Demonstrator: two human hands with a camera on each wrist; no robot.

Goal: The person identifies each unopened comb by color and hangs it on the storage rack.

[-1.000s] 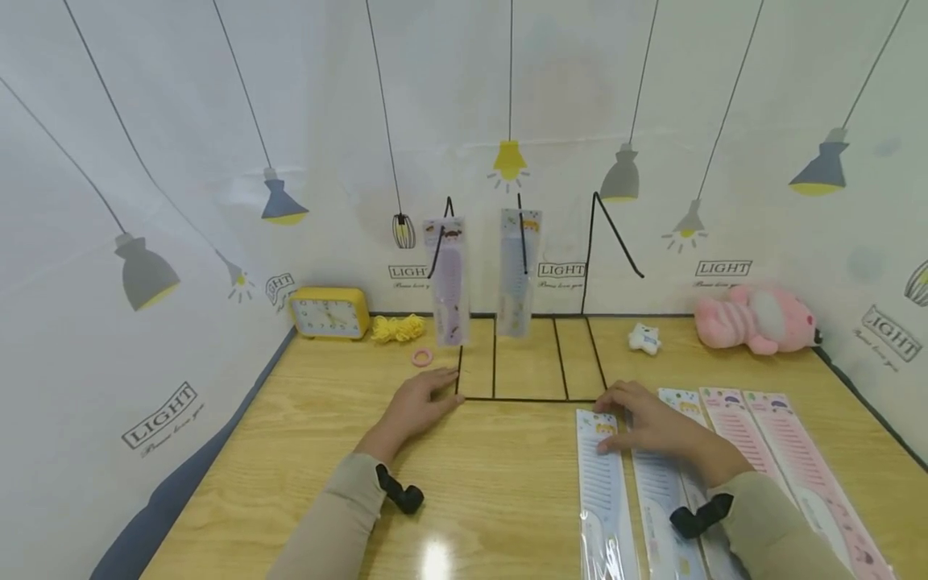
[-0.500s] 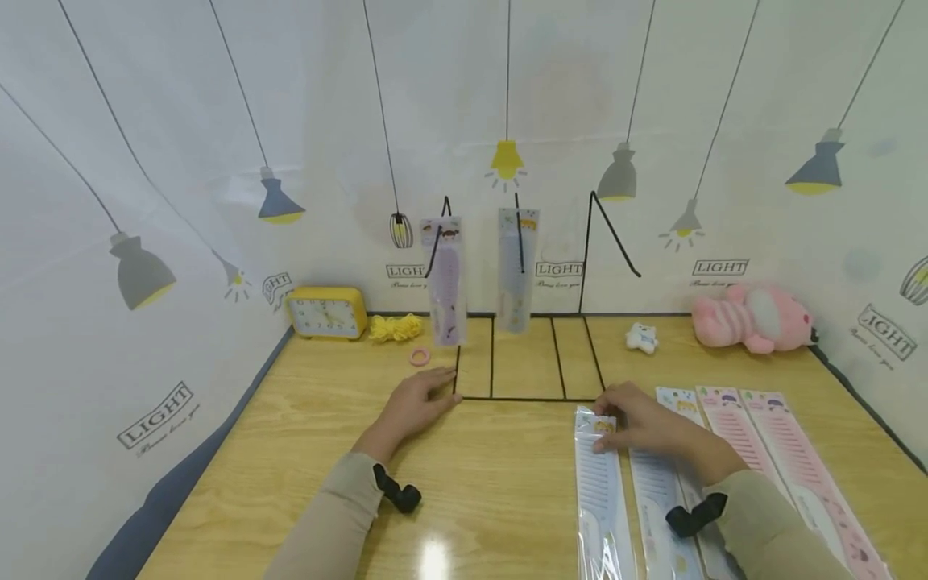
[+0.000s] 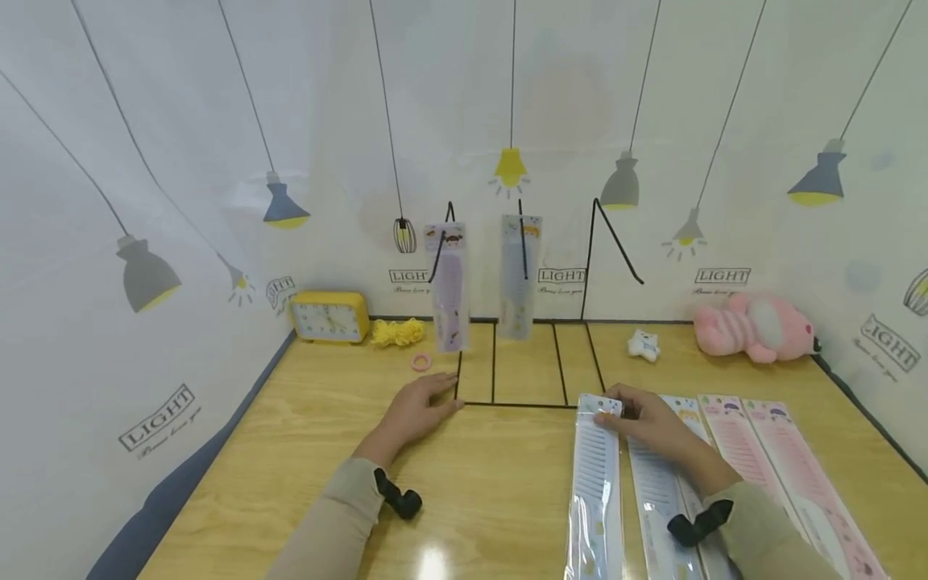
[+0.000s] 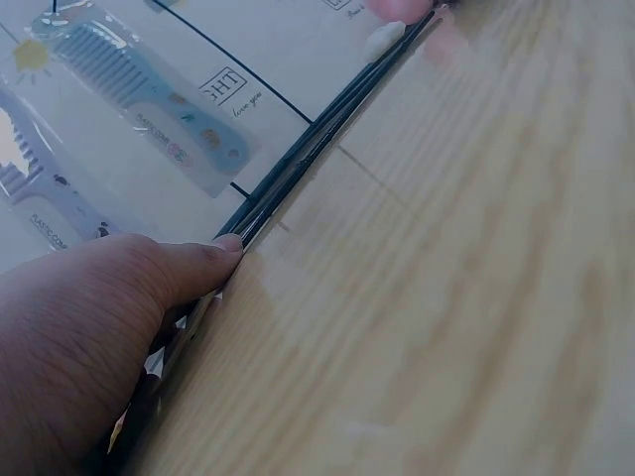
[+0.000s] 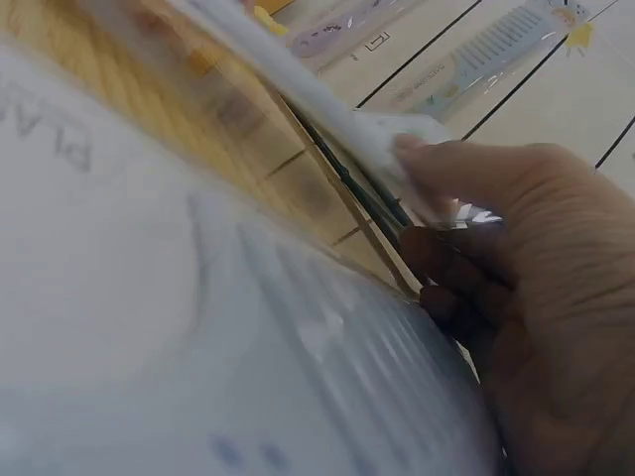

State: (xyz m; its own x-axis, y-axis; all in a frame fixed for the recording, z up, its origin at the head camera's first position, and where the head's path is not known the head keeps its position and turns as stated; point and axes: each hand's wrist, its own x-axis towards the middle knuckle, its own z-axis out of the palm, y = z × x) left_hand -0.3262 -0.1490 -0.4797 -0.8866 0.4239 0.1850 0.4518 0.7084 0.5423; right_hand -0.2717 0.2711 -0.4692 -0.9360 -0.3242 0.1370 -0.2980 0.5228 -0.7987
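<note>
My right hand (image 3: 648,419) pinches the top end of a packaged blue comb (image 3: 596,475), thumb on the front of the wrapper. In the right wrist view this comb's raised end (image 5: 397,129) sits at the thumb tip. My left hand (image 3: 416,409) rests at the front left corner of a black wire rack (image 3: 522,405), its thumb touching the front bar; in the left wrist view the other fingers are mostly hidden. On the rack's hooks hang a packaged purple comb (image 3: 451,282) and another packaged blue comb (image 3: 515,282). The right hook (image 3: 616,240) carries nothing.
Packaged blue combs (image 3: 656,491) and pink combs (image 3: 793,467) lie at the right, partly under the right arm. Along the back are a yellow clock (image 3: 329,316), yellow cord (image 3: 398,333), a pink ring (image 3: 421,362), a white star toy (image 3: 644,345) and a pink plush (image 3: 761,329).
The right hand has taken hold of the blue comb by its top end and lifted that end off the table. The left hand stays at the rack's corner.
</note>
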